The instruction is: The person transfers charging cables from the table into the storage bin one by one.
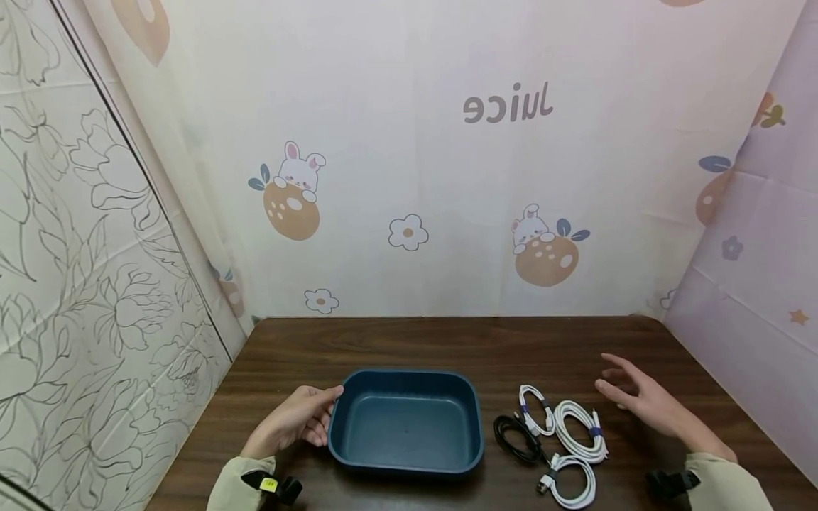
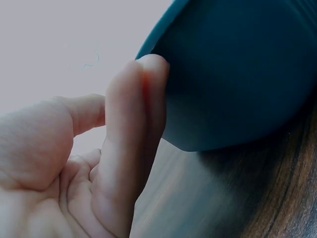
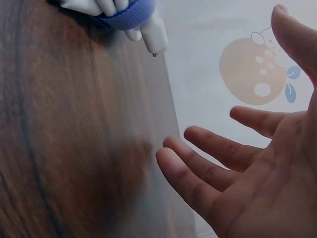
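A dark blue rectangular tray (image 1: 406, 471) sits on the wooden table, and my left hand (image 1: 299, 420) pinches its left rim, thumb on top. In the left wrist view, fingers (image 2: 126, 129) lie against the outer wall of the tray (image 2: 233, 79). To the right of the tray are a white coiled cable with a blue tie (image 1: 578, 431), a smaller white cable (image 1: 537, 409), a white cable with a USB plug (image 1: 573, 482) and a black cable (image 1: 515, 438). Over the table, right of these coils, my right hand (image 1: 645, 399) is held with fingers spread and nothing in it.
The dark wood table (image 1: 447, 337) ends at a patterned curtain (image 1: 409, 163) behind. Another floral sheet (image 1: 96, 284) hangs on the left, and a pale one (image 1: 760, 298) on the right. Dark wrist cameras (image 1: 671, 484) are strapped on both wrists.
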Available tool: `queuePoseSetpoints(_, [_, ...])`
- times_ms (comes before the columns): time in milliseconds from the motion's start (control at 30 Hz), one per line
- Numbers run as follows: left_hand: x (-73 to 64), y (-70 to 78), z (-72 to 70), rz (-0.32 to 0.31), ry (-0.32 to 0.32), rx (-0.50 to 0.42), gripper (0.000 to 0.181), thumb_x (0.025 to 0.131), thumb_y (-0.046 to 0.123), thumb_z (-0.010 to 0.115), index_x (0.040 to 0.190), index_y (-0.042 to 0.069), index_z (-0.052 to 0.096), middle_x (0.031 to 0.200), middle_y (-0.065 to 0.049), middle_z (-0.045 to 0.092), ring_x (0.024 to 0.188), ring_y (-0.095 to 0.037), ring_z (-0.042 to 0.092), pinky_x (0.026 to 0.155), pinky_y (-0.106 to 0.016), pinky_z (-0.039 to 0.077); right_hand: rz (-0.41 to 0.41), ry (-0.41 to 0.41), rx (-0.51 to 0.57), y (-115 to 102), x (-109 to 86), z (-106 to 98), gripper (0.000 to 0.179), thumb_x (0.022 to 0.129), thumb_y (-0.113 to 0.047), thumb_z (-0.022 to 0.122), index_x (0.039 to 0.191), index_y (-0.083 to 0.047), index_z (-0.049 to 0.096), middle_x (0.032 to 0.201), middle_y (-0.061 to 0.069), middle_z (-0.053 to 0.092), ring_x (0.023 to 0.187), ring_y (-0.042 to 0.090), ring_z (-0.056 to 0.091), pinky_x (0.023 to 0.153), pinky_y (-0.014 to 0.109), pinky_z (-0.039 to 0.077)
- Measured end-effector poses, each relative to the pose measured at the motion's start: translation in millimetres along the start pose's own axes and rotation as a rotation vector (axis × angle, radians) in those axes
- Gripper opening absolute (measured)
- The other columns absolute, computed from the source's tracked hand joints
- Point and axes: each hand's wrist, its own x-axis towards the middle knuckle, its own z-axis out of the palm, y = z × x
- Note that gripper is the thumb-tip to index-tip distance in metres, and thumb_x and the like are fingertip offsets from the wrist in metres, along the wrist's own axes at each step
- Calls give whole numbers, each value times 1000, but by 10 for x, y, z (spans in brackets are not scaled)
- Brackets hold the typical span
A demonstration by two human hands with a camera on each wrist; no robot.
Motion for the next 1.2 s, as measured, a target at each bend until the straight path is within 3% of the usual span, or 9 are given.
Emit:
queuePoseSetpoints(133, [0,1,1,-2,2,0,50,103,52,57,82,8,67,59,1,64,45,-6,63,46,-23,56,-18,-19,15,12,6,34,68,104,-32,61,154,4,34,133,33,58,109,37,65,69,26,56])
queuePoseSetpoints(300, [6,-3,1,-8,11,2,50,102,52,58,81,8,66,59,1,64,45,-6,63,46,-23,56,-59,-63,88,20,24,66,58,101,-24,65,147,5,44,126,25,63,94,9,67,70,27,59])
queuePoseSetpoints(400, [8,-7,1,-16,15,-4,50,102,52,58,80,8,66,59,1,64,45,-7,63,46,-23,56,-72,-113,141,11,33,83,53,101,-21,65,143,8,48,122,23,65,89,1,65,70,28,61])
queuePoseSetpoints(833, [10,-19,0,-18,12,5,50,102,53,58,79,9,65,59,1,64,46,-6,63,46,-23,56,-158,-225,214,-20,43,132,31,102,-11,61,126,9,62,104,9,71,81,3,65,66,30,60])
queuePoseSetpoints(1200, [11,-24,-7,-17,18,10,51,101,53,59,77,9,65,59,1,65,46,-6,63,46,-23,56,-138,-248,176,-52,51,142,24,100,-16,66,117,1,70,100,5,72,80,1,64,66,27,58])
